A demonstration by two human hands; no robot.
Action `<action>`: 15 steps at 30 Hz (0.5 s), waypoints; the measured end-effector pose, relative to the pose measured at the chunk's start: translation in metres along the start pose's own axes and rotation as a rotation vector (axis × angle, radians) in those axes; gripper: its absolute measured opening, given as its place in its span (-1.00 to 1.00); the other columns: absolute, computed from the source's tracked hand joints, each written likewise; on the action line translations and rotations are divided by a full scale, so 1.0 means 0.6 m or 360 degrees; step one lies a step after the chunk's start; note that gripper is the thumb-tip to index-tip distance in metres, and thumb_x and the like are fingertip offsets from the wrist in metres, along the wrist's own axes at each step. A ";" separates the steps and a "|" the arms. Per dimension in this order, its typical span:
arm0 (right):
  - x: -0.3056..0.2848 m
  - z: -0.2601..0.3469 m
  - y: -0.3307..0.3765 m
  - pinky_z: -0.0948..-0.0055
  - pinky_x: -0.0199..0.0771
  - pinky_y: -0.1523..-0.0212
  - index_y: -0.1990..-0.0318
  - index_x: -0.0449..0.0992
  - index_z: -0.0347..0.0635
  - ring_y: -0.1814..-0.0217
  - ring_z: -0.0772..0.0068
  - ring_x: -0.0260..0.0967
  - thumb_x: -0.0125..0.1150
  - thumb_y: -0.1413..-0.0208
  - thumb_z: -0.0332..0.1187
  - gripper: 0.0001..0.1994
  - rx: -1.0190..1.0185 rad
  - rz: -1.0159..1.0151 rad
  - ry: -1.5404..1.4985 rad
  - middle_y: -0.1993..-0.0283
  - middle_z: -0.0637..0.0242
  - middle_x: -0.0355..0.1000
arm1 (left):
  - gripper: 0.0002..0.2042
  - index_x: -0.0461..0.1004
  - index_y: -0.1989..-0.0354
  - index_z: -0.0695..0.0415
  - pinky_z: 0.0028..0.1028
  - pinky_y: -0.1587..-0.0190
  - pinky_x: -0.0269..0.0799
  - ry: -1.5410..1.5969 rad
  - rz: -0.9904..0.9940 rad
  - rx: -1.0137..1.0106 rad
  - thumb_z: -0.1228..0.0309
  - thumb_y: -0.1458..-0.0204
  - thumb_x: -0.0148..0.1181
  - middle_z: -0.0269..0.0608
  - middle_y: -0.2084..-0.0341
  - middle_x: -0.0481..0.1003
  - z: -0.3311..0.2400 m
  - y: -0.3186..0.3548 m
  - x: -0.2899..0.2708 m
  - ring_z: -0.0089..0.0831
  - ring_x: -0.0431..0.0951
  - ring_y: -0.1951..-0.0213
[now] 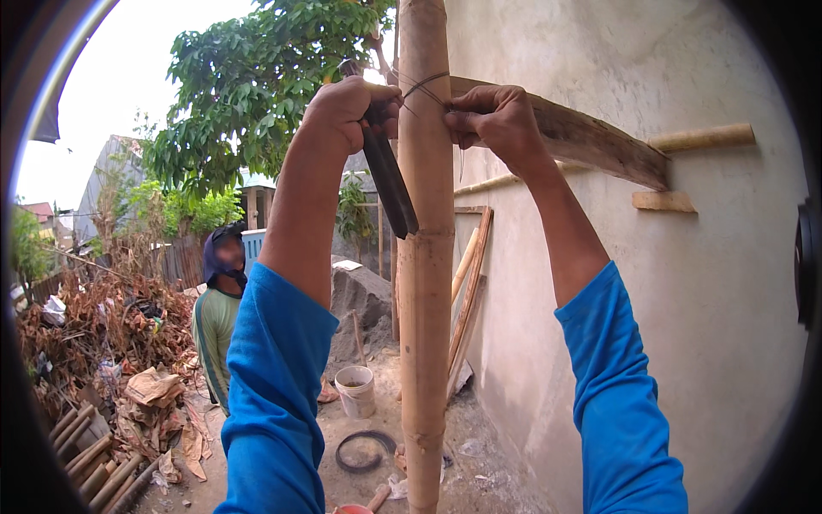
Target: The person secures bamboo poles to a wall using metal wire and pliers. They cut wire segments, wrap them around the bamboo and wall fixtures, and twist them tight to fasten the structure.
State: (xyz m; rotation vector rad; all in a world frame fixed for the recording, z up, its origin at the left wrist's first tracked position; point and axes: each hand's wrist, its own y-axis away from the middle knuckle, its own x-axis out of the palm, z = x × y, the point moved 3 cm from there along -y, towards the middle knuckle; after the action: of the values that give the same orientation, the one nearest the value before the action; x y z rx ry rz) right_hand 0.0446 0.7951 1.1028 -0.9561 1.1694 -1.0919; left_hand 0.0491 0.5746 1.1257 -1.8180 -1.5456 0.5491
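Note:
An upright bamboo pole (425, 317) stands right in front of me. Dark thin wire (426, 83) crosses its front near the top, with loose ends sticking out. My left hand (349, 107) is closed around a pair of pincers (390, 180), whose dark handles hang down beside the pole; its fingertips are close to the pole's left side. On the other side, my right hand (492, 120) pinches the wire between thumb and fingers. Behind the pole, a wooden beam (591, 141) runs to the wall; the pole and my right hand hide its near end.
A plastered wall (711, 300) rises on the right, with bamboo stubs (702, 138) jutting out. Another person (218, 317) stands at left. Below are a white bucket (355, 392), coiled black strap (364, 451), sand heap (360, 300), dry leaves (94, 317) and stacked poles (107, 471).

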 end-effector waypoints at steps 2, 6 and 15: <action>0.004 0.001 0.000 0.55 0.54 0.57 0.27 0.63 -0.50 0.55 0.52 0.49 0.39 -0.03 -0.61 -0.88 -0.0012 -0.0014 -0.0035 0.49 0.17 0.56 | -0.85 0.52 0.30 0.36 -0.48 0.56 0.59 -0.0058 -0.0103 0.0050 0.48 -0.17 0.26 -0.13 0.51 0.54 -0.010 0.029 0.021 -0.47 0.54 0.59; -0.008 -0.008 -0.004 0.55 0.56 0.55 0.28 0.65 -0.46 0.55 0.52 0.51 0.41 -0.02 -0.59 -0.88 0.0010 0.0018 -0.0003 0.49 0.17 0.58 | -0.91 0.53 0.34 0.32 -0.41 0.55 0.61 -0.0218 -0.0298 0.0102 0.55 -0.11 0.30 -0.14 0.53 0.52 -0.008 0.034 0.066 -0.48 0.51 0.61; -0.010 -0.007 -0.020 0.55 0.52 0.59 0.32 0.65 -0.51 0.59 0.53 0.49 0.40 0.01 -0.59 -0.88 -0.0123 0.0094 0.0029 0.53 0.18 0.56 | -0.93 0.56 0.44 0.38 -0.40 0.65 0.48 -0.0382 -0.0467 0.0211 0.66 0.03 0.35 -0.11 0.57 0.53 -0.020 0.035 0.111 -0.46 0.52 0.62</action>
State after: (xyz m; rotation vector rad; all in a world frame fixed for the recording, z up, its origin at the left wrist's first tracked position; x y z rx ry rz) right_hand 0.0384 0.7985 1.1149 -0.9668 1.2550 -1.0160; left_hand 0.0857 0.6352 1.1261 -1.4331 -1.8493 0.7284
